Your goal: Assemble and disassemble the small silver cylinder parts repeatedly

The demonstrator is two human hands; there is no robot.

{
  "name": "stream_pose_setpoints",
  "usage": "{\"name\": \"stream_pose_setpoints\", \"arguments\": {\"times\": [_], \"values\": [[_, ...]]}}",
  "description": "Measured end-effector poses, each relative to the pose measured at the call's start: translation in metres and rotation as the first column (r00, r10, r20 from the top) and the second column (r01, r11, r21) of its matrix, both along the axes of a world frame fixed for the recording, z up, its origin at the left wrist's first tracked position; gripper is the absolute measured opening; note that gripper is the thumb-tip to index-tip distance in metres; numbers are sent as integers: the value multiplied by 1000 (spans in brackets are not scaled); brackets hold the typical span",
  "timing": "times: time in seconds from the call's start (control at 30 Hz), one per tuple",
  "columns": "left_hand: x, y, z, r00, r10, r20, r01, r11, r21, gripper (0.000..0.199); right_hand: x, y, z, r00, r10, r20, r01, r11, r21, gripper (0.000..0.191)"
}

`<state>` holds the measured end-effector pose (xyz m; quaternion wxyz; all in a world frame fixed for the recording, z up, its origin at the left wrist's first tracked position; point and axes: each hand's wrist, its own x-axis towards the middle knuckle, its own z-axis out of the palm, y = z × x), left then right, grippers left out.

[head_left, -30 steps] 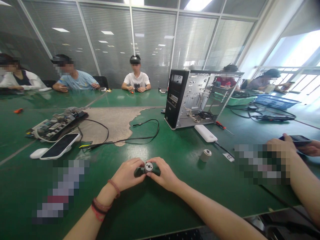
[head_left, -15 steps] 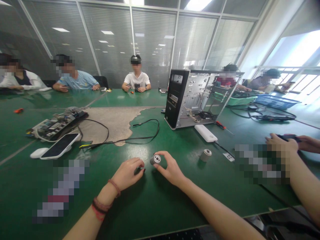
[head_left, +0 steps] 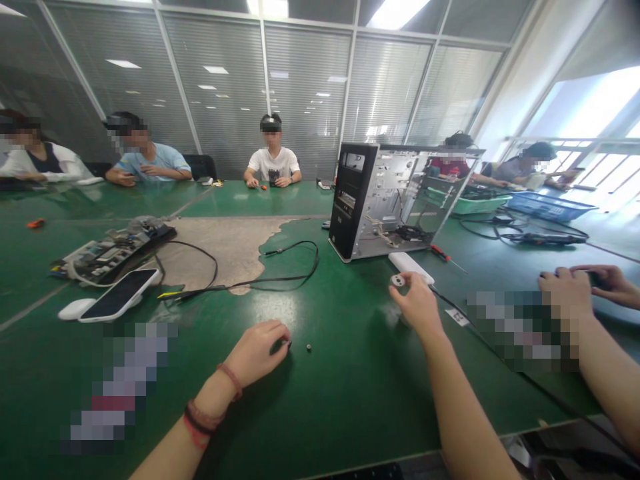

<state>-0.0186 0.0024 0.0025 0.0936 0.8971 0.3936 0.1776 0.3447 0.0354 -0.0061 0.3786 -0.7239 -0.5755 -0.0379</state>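
Note:
My right hand (head_left: 417,303) is shut on a small metal cylinder with a central hole (head_left: 398,281), just in front of a white power bank (head_left: 411,267). My left hand (head_left: 257,353) rests on the green table, its fingertips on a small dark part (head_left: 288,344). A tiny dark round piece (head_left: 309,347) lies a little to the right of those fingertips, touching neither hand. My right hand covers the spot where a grey cylinder stood, so that cylinder is hidden.
A computer case (head_left: 380,203) stands open beyond my right hand, with a screwdriver (head_left: 443,253) beside it. A phone (head_left: 120,297), circuit board (head_left: 113,253) and black cable (head_left: 280,275) lie to the left. A co-worker's hands (head_left: 565,290) are at the right.
My right hand has moved right and farther away, carrying the small cylinder to the power bank. My left hand has barely moved. A tiny round piece now shows on the table.

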Motion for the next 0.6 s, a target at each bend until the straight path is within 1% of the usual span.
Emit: {"name": "stream_pose_setpoints", "arguments": {"times": [0.07,0.13,0.2,0.23,0.33,0.4,0.47,0.53,0.57,0.6], "values": [[1,0,-1,1000,-11,7,11,1000,1,12,18,0,-8,989,-143,43,147,983,-110,31],[1,0,-1,1000,-20,12,20,1000,6,12,30,1,-14,979,-195,61,204,950,-237,33],[1,0,-1,1000,-25,14,24,1000,10,12,36,3,-20,980,-189,58,198,924,-327,32],[2,-1,-1,1000,-25,14,25,1000,12,12,38,4,-22,983,-177,54,184,918,-350,30],[2,-1,-1,1000,-25,11,25,1000,13,12,39,5,-26,986,-157,48,164,918,-362,25],[2,-1,0,1000,-23,8,23,1000,14,12,34,5,-24,986,-160,51,167,917,-363,28],[2,-2,0,1000,-21,7,21,1000,12,12,22,3,-19,980,-182,79,198,927,-319,35],[2,-2,1,1000,-20,7,20,1000,11,12,-2,0,-11,972,-194,132,216,960,-179,40],[2,-2,1,1000,-20,9,20,1000,11,13,-17,-3,-7,972,-171,160,185,980,-79,38],[2,-2,1,1000,-21,11,21,1000,12,13,-35,-6,-3,981,-99,168,101,995,1,33]]}}
